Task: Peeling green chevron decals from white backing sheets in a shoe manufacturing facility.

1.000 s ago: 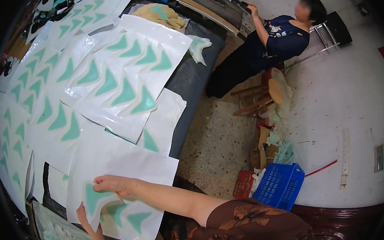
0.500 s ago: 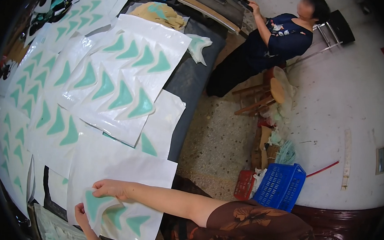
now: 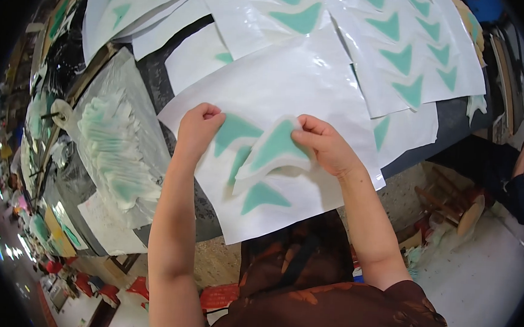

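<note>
A green arrow-shaped piece with a pale white border is pinched at its right tip between the thumb and fingers of my right hand. It hangs tilted and curved just over a white sheet. My left hand is closed at the left tip of another green piece lying on the sheet; whether it grips that tip is hidden. One more green piece shows partly under the raised one. Nearer me lies a further green piece.
Sheets with rows of green pieces cover the dark table beyond. A stack of pale green pieces in clear plastic lies to the left. A person in dark clothes is at the far right, near a wooden stool.
My view has swung left, bringing the sheet to the middle. The right hand now holds a bordered green piece lifted and curved over the others; the left hand stays near the sheet's left side.
</note>
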The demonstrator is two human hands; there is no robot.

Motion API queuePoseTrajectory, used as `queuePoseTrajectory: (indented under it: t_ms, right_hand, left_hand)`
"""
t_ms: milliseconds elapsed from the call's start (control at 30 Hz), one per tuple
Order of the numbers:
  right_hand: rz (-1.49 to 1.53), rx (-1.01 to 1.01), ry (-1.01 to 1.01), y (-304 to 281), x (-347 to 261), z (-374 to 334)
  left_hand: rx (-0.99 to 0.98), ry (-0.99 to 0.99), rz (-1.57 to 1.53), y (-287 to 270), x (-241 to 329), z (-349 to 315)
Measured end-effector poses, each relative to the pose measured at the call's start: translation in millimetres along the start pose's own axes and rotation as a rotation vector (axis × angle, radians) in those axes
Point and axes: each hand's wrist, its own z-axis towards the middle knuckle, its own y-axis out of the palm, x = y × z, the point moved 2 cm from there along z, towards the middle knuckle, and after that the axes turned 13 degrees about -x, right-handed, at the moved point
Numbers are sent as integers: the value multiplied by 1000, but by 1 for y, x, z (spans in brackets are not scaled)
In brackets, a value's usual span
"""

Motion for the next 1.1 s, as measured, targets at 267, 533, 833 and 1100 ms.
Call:
queuePoseTrajectory:
  t_ms: [267,533,833,1100]
  right_hand:
    - [-762,69,-11,57,-12,61]
    - [-1112,238,-21,59,-11,83]
    - [-822,13,-127,48,-12,58]
    - [-87,-218,-702,45,-17,-42]
  left_hand:
    - [-173,-51,-288,-6,13,-7]
    - [-369,-35,-510,-14,13,-16]
    - [-232,44,-533,-13,12,-15]
    - [-93,211,183,13,4,-27]
